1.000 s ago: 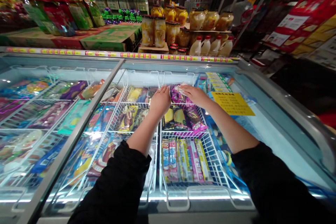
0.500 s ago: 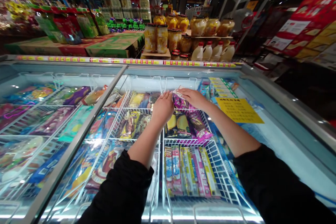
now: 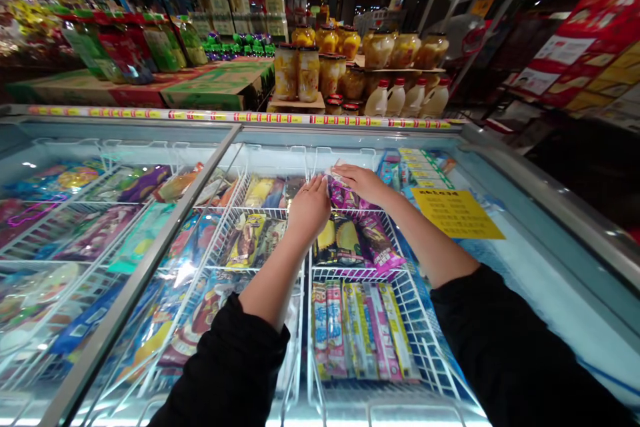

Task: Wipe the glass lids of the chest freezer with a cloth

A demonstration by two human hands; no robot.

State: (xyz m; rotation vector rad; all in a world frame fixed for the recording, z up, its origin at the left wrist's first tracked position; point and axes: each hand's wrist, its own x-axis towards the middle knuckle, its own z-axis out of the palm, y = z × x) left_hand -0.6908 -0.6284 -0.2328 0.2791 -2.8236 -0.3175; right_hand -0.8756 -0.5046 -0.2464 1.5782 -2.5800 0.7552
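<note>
The palm of the left hand (image 3: 310, 205) was turned away, so it could not be seen. The right hand (image 3: 364, 183) covered most of a white cloth (image 3: 340, 164), perhaps paper; I could not tell which. Both hands partly hid the purple packets (image 3: 345, 199). The left sleeve (image 3: 225, 363) and the right sleeve (image 3: 515, 347) were cut by the bottom edge, and the freezer (image 3: 560, 293) by several edges. On the yellow sign (image 3: 457, 215) the writing was blurred; the price labels (image 3: 280, 118) were too small for reading.
</note>
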